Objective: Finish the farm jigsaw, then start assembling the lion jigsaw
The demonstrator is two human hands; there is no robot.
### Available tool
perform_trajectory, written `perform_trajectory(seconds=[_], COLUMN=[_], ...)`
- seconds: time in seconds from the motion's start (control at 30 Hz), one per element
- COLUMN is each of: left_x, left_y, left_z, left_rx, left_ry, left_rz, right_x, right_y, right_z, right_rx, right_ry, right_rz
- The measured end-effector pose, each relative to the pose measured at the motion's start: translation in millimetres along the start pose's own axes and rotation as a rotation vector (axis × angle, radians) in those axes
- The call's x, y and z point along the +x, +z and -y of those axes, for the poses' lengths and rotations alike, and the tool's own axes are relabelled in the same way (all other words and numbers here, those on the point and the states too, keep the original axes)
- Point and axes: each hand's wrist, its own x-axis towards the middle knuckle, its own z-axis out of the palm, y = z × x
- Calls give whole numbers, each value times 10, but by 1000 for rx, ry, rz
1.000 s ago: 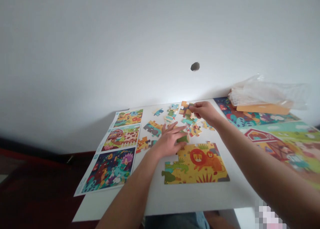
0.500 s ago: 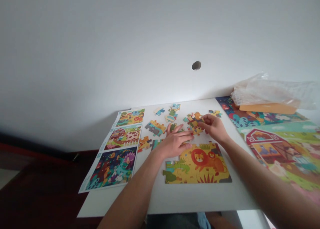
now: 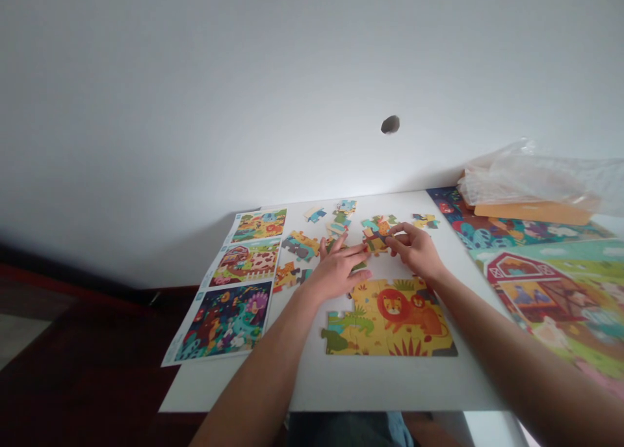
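Observation:
My left hand (image 3: 338, 270) lies with its fingers spread over loose puzzle pieces in the middle of the table, partly covering them. My right hand (image 3: 413, 245) is bent, thumb and forefinger pinched together at the right edge of a small heap of pieces (image 3: 377, 227); what the fingertips hold is too small to name. Just in front of both hands is a joined puzzle section (image 3: 394, 323) with lions and a crocodile. Left of my left hand are an elephant piece (image 3: 301, 245) and an orange giraffe-patterned piece (image 3: 286, 275).
A sheet with three pictures (image 3: 234, 281) lies at the left edge of the white table (image 3: 370, 385). A farm puzzle (image 3: 550, 291) and a dark-blue puzzle (image 3: 517, 231) are on the right, with clear plastic (image 3: 526, 180) over an orange item (image 3: 531, 212). A wall stands behind.
The view has shifted slightly. My right fingertips have moved a little over the heap, whose pieces look rearranged. My left hand stays spread over the pieces.

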Motion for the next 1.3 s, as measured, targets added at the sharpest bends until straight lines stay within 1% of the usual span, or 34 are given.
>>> perform_trajectory(seconds=[0.1, 0.2, 0.27, 0.37, 0.43, 0.53, 0.77, 0.83, 1.0, 1.07, 1.17, 1.3], left_x=[22, 59, 83, 102, 101, 95, 82, 76, 72, 71, 64, 52], left_y=[2, -2, -1, 9, 21, 42, 68, 62, 43, 36, 27, 10], left_z=[0, 2, 9, 18, 18, 17, 57, 64, 69, 71, 76, 71], left_rx=[-27, -96, -181, -305, -342, -339, -270, -245, -211, -198, -176, -168], left_ry=[-22, -49, -33, -19, -53, -76, -37, -24, -25, -32, -49, -69], left_rz=[-107, -303, -413, -488, -490, -457, -452, -447, -453, -445, -427, -416], right_x=[-9, -37, -59, -78, -82, -79, -87, -86, -36, -13, -5, -37], right_y=[32, 78, 113, 151, 161, 156, 126, 112, 52, 28, 3, 4], right_z=[25, 72, 92, 83, 62, 43, 51, 35, -23, -31, -5, 62], right_rx=[56, 124, 134, 96, 35, -53, -124, -136, -41, -48, -147, -270], right_ry=[17, 43, 39, -27, -83, -133, -147, -116, 61, 78, 15, -71], right_rz=[48, 122, 183, 282, 307, 286, 301, 293, 259, 223, 194, 218])
